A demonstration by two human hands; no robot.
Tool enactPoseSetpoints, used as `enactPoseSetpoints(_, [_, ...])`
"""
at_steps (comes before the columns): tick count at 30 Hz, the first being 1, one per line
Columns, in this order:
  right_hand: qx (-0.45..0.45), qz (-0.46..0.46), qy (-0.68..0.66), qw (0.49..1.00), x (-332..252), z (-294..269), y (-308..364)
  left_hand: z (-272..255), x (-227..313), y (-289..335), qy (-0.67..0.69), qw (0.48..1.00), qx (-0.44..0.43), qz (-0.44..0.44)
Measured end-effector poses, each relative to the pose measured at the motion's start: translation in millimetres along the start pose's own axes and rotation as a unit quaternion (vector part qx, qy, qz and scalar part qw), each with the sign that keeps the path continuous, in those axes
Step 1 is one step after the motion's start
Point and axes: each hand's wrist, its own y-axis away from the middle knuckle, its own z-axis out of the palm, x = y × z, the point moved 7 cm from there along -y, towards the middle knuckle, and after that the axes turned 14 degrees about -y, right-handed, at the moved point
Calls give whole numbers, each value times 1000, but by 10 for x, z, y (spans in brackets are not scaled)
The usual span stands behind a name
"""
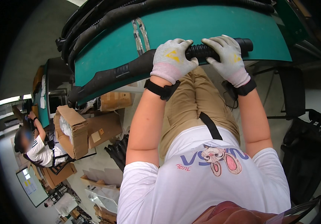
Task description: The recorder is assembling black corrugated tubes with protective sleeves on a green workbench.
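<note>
The hose (121, 71) is black and lies along the near edge of the green table (212, 22), in front of the person. Its long axis runs across the body, slanting from low on the left up to the right, and bending a little along its length. The cuffed end (247, 44) points right; the other end points left, towards the table's near left corner.

The left hand (173, 56), gloved, is wrapped over the hose just left of its ribbed stretch (198, 51), thumb on the near side. The right hand (224, 52), also gloved, is closed round it between that stretch and the cuff. The undersides of both grips are hidden.

The step in hand seems to be two-handed work on the ribbed stretch; the next move probably calls for a firm hold on either side of it, with the two ends kept in line.

Beyond, clear strips (140, 35) lie on the table, and other hoses (119, 15) line its far side. Lower left is an open carton (73, 140).
</note>
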Motion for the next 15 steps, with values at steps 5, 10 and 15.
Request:
enactPoseSetpoints(5, [42,-8,-14,999,6,-28,48,7,-32,-24,43,997,-39,-41])
enactPoseSetpoints(10, [58,-26,-26,998,17,-36,22,68,-172,-81,174,973,-96,-121])
enactPoseSetpoints(15, [88,-37,-28,995,-16,-35,-17,81,-198,-44,208,963,-57,-162])
